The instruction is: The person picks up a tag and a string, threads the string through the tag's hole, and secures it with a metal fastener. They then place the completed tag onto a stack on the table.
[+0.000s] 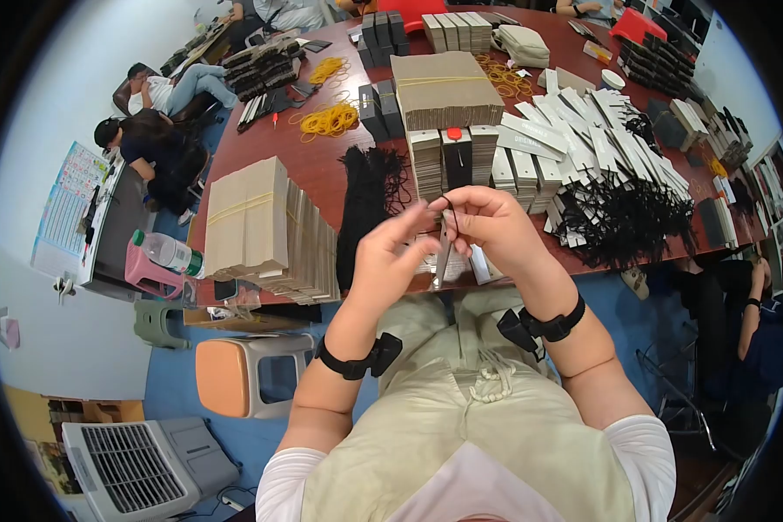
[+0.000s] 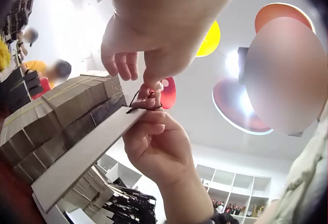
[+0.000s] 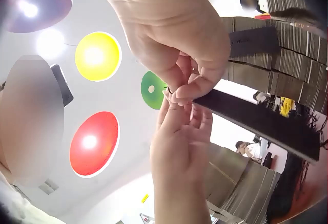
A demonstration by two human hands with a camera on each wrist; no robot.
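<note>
A long narrow strip [image 2: 84, 157], pale on one face and black on the other, slants away from both hands at the front edge of the table. Thin black cord [image 2: 132, 102] loops at its near end and runs across the fingers. My right hand [image 1: 494, 228] pinches the strip's end between thumb and curled fingers. My left hand [image 1: 390, 252] meets it from the other side, thumb and forefinger pinching the cord in the left wrist view. The fingertips of both hands come together there, partly hiding the cord.
Banded grey card stacks [image 1: 248, 217] flank a black cord bundle [image 1: 365, 191] on the table [image 1: 309, 165]. Another banded stack [image 1: 444, 83] sits ahead of the hands. Corded white strips [image 1: 622, 217] spread to the right. Yellow rubber bands [image 1: 331, 120] lie farther back.
</note>
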